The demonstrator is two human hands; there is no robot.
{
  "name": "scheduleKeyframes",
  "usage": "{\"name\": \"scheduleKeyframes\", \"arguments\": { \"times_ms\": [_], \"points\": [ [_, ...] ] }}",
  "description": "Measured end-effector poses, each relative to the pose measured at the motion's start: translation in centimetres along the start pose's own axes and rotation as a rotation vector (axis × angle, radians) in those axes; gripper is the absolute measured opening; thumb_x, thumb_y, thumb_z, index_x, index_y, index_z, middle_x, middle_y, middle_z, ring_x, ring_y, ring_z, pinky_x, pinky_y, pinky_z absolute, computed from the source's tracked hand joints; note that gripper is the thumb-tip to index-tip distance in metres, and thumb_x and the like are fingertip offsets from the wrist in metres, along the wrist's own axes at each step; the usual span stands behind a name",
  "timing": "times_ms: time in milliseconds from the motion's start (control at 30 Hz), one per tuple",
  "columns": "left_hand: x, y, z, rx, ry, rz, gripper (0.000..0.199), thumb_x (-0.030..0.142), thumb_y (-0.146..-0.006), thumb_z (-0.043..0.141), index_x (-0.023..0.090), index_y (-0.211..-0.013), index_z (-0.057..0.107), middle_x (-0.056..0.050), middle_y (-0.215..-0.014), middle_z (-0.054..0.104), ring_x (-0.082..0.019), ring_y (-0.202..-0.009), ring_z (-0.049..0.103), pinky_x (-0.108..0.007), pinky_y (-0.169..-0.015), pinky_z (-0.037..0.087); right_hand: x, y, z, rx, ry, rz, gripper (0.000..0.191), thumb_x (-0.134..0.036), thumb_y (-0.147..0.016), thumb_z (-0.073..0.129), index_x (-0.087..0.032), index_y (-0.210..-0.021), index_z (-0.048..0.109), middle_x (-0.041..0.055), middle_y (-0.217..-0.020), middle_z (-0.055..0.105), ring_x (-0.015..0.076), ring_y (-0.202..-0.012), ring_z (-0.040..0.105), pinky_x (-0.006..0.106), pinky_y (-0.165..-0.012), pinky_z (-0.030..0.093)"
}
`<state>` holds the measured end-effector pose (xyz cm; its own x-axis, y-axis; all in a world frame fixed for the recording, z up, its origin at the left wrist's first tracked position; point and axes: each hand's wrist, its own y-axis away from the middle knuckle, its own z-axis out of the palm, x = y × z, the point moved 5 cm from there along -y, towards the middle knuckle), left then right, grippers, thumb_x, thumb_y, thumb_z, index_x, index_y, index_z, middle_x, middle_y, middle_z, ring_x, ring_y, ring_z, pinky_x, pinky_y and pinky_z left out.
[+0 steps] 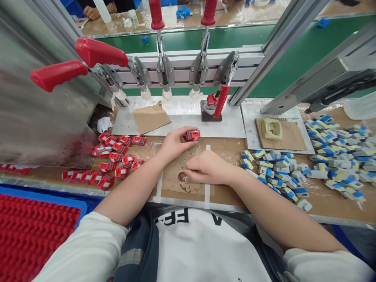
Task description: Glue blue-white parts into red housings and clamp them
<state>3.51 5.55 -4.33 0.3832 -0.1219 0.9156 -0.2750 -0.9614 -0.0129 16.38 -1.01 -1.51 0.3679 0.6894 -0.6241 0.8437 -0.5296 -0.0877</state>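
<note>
My left hand (176, 145) grips a small red toy car piece (192, 135) with grey and white parts, thumb and fingers on its left side. Lower and to the right, my right hand (205, 167) is closed, its fingertips at a small round dish (182, 176) of brownish liquid. Whatever those fingers pinch, if anything, I cannot make out. Similar red pieces (116, 156) lie in a loose group left of my left forearm. Beyond my hands, another red piece (212, 100) sits on a dark block under a toggle clamp (221, 102) with a red handle.
More red-handled clamps (166, 74) line a metal rail. Brown cardboard (151, 118) rests on the metal plate (182, 125). Many white, blue and yellow pieces (279, 172) are heaped at right, near a beige mould (272, 129). A blue crate (84, 207) of red pieces stands lower left.
</note>
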Motion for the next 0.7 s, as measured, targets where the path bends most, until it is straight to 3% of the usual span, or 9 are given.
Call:
{"name": "scheduleKeyframes", "arguments": {
  "times_ms": [67,133,267,333,500,700],
  "points": [
    [0.0,0.0,0.0,-0.008,0.048,-0.02,0.047,0.029,-0.078,0.081,0.021,-0.125,0.078,-0.001,-0.093,0.076,-0.01,-0.06,0.05,-0.025,-0.06,0.045,0.2,0.3,-0.7,0.068,-0.097,-0.008,0.041,-0.029,-0.097,0.053,-0.021,-0.061,0.035,-0.0038,-0.054,0.038,0.0121,-0.055,0.027,0.032,-0.059,0.018],
    [-0.1,0.0,0.0,-0.024,0.093,-0.047,0.049,0.029,-0.077,0.082,0.021,-0.125,0.078,-0.001,-0.085,0.074,-0.01,-0.057,0.049,-0.024,-0.056,0.042,0.8,0.7,-1.7,0.215,-0.222,0.017,0.043,-0.03,-0.096,0.054,-0.022,-0.06,0.032,-0.0047,-0.053,0.033,0.0114,-0.053,0.026,0.031,-0.057,0.02],
    [-0.3,-0.1,0.0,-0.054,0.164,-0.107,0.052,0.031,-0.075,0.084,0.021,-0.126,0.078,0.0,-0.075,0.071,-0.011,-0.054,0.05,-0.024,-0.053,0.043,4.2,2.5,-4.5,0.86,-0.497,0.309,0.047,-0.043,-0.099,0.055,-0.023,-0.061,0.036,-0.0031,-0.056,0.037,0.0128,-0.055,0.034,0.03,-0.057,0.029],
    [-0.3,-0.1,0.0,-0.056,0.177,-0.122,0.053,0.033,-0.074,0.086,0.021,-0.125,0.079,-0.001,-0.079,0.073,-0.011,-0.054,0.051,-0.024,-0.053,0.045,5.7,3.0,-4.6,1.026,-0.6,0.418,0.05,-0.05,-0.099,0.058,-0.024,-0.061,0.038,-0.0035,-0.056,0.037,0.0127,-0.054,0.035,0.03,-0.055,0.029],
    [-0.3,-0.1,-0.1,-0.041,0.158,-0.134,0.058,0.036,-0.07,0.09,0.021,-0.125,0.08,0.0,-0.077,0.074,-0.01,-0.053,0.048,-0.024,-0.051,0.042,7.2,2.0,-3.5,0.917,-0.661,0.438,0.054,-0.062,-0.096,0.063,-0.023,-0.064,0.044,-0.0044,-0.058,0.038,0.012,-0.056,0.034,0.029,-0.056,0.029],
    [-0.6,-0.2,0.2,-0.05,0.176,-0.112,0.059,0.037,-0.07,0.09,0.02,-0.125,0.08,-0.004,-0.098,0.081,-0.013,-0.066,0.061,-0.025,-0.061,0.049,7.6,1.8,-2.9,0.888,-0.662,0.43,0.056,-0.069,-0.095,0.062,-0.023,-0.067,0.045,-0.0044,-0.06,0.038,0.0124,-0.058,0.035,0.029,-0.056,0.028]
  ]
}}
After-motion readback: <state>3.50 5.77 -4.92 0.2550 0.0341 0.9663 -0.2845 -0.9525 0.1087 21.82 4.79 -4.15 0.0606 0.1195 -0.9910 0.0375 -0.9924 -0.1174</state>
